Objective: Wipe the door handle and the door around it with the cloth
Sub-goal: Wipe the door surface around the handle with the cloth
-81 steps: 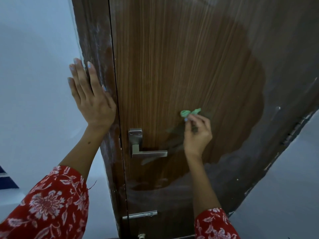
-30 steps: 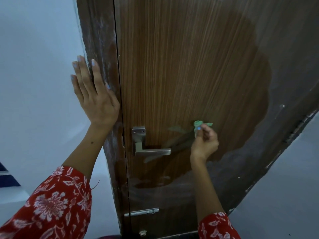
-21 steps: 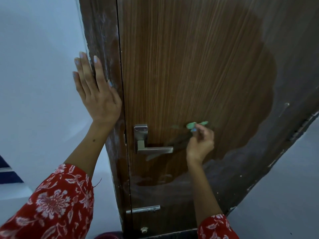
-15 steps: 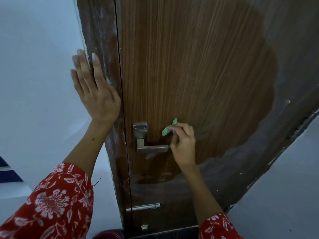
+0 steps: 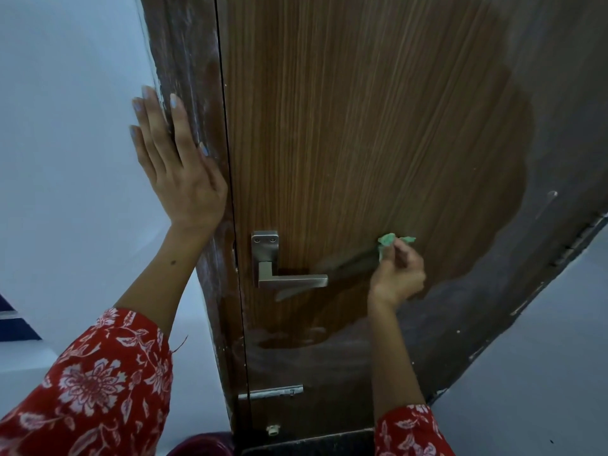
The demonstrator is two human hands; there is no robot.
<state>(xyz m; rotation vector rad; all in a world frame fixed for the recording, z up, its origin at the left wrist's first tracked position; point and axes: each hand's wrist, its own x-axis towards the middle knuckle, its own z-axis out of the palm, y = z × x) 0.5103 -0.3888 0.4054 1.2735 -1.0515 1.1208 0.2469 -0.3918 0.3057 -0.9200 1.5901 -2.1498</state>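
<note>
**Door, handle and cloth: items as seen from the head camera**

- Door [image 5: 362,126]: brown wood grain, shut against its frame. A large darker, cleaner patch covers the middle; a pale dusty film lies along the right and bottom edges.
- Door frame [image 5: 184,77]: dark strip along the door's left edge, streaked with white dust.
- Door handle [image 5: 286,280]: silver metal lever on a rectangular plate near the door's left edge, lever level and pointing right. No hand touches it.
- Cloth [image 5: 386,241]: small, green, bunched. Pressed to the door to the right of the handle's tip and slightly above it, inside the cleaner patch.
- Right hand [image 5: 399,274]: fingers curled, pinching the cloth at the fingertips, knuckles toward the camera.
- Left hand [image 5: 179,169]: flat, fingers straight and pointing up, palm resting across the door frame and the wall [image 5: 65,159] beside it. Holds nothing.
- Sleeves [image 5: 98,383]: red with white floral print, on both forearms.
- Bolt [image 5: 271,392]: small metal slide near the door's bottom left corner.
</note>
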